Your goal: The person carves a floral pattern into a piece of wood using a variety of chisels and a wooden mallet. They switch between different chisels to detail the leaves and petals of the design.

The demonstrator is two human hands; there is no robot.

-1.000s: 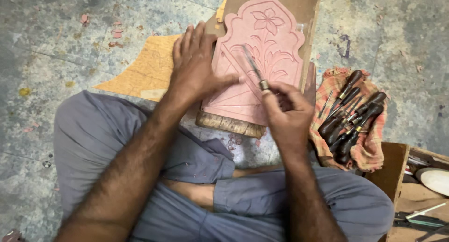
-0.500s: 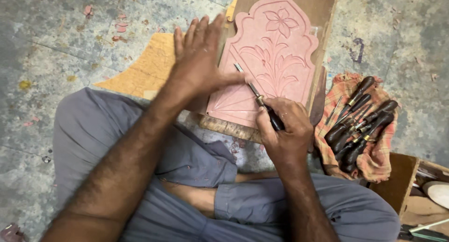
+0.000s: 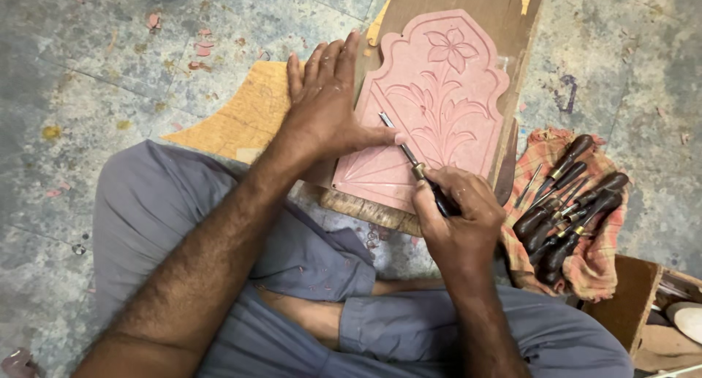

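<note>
left hand (image 3: 322, 111): we lay it flat, fingers spread, across the left edge of the pink carved panel (image 3: 431, 107); thumb out against the blade, likely as a guide.
right hand (image 3: 457, 217): closed round the dark handle of a carving chisel (image 3: 409, 159); tip sits on the panel's lower-left fan lines.
panel: centre-top of frame, flower relief facing up, lying on a brown backing board (image 3: 453, 1) on the floor, propped towards our crossed legs, probably for reach.
checked cloth (image 3: 585, 261): right of frame, carries a bunch of dark-handled tools (image 3: 567, 202), handles close to the right hand.
box (image 3: 658, 312): lower right, contents unclear.
</note>
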